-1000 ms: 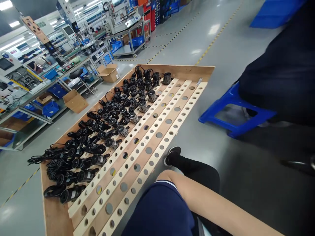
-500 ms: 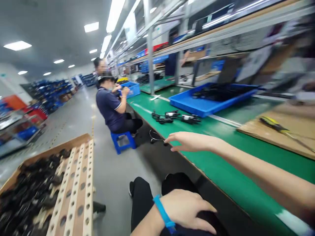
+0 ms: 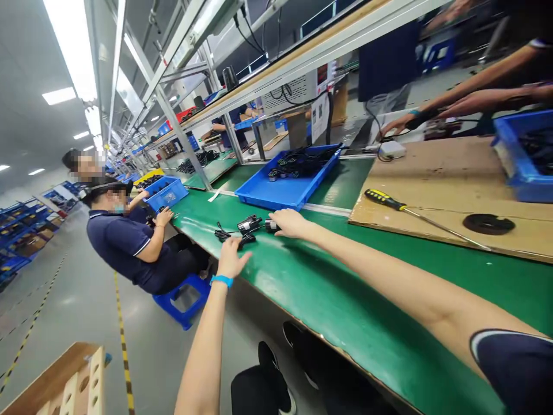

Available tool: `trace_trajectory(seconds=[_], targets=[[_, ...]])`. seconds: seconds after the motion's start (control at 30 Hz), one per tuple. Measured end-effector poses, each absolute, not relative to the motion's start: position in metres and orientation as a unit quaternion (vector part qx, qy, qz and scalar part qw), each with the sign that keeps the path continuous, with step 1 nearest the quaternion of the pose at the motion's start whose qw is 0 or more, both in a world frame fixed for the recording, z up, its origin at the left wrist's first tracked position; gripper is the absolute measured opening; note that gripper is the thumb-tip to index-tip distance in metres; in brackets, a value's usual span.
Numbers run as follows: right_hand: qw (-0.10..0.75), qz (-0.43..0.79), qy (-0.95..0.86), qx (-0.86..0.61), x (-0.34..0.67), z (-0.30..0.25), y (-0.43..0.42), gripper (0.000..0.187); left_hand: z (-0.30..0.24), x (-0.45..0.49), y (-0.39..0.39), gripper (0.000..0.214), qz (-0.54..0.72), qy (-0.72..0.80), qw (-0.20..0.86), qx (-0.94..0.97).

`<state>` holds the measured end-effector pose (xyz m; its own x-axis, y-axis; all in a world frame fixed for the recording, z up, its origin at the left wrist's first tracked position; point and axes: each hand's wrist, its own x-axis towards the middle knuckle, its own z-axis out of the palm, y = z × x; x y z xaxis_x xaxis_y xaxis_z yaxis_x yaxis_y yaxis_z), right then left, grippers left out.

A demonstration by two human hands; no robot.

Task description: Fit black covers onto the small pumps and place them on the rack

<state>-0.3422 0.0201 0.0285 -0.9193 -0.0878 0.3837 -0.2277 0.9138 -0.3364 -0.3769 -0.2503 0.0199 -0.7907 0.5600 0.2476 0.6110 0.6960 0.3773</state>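
My right hand [image 3: 291,223] reaches over the green bench, its fingers curled on the end of a black cylindrical device [image 3: 271,225] whose far side they partly cover. A similar black cylindrical device [image 3: 249,223] with a white label lies just left of it. My left hand [image 3: 232,257], wearing a blue wristband [image 3: 222,281], is at the bench edge with its thumb spread away from the fingers. Its fingertips are close beside a bundled black cable [image 3: 222,235]; whether they touch it I cannot tell.
Behind the devices stands a blue tray [image 3: 268,193] of black cabled parts. A screwdriver [image 3: 384,199] and a black ring [image 3: 488,223] lie on cardboard [image 3: 440,190]. A co-worker [image 3: 125,242] sits at left; another person's arms [image 3: 475,98] reach in across the bench. Lower left is a wooden rack [image 3: 82,374].
My view has swung right. My left hand has risen from my lap to the bench edge by the cable, and my right hand has moved forward onto a black cylindrical device.
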Motion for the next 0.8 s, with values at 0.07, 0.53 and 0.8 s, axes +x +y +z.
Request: trace_trajectory(seconds=[0.07,0.53,0.8], targets=[[0.116,0.121,-0.985,0.04,-0.355,0.031,0.013,0.034,0.021,-0.418,-0.225,0.068,-0.206,-0.926,0.086,-0.304],[-0.028,-0.026,-0.999,-0.022,-0.276,0.037,0.064,0.03,-0.015,-0.388,-0.132,0.052,-0.162,-0.899,0.137,-0.384],[0.05,-0.009,-0.992,-0.111,-0.119,0.032,0.125,0.032,-0.02,-0.272,-0.043,0.05,-0.151,-0.853,0.153,-0.475]])
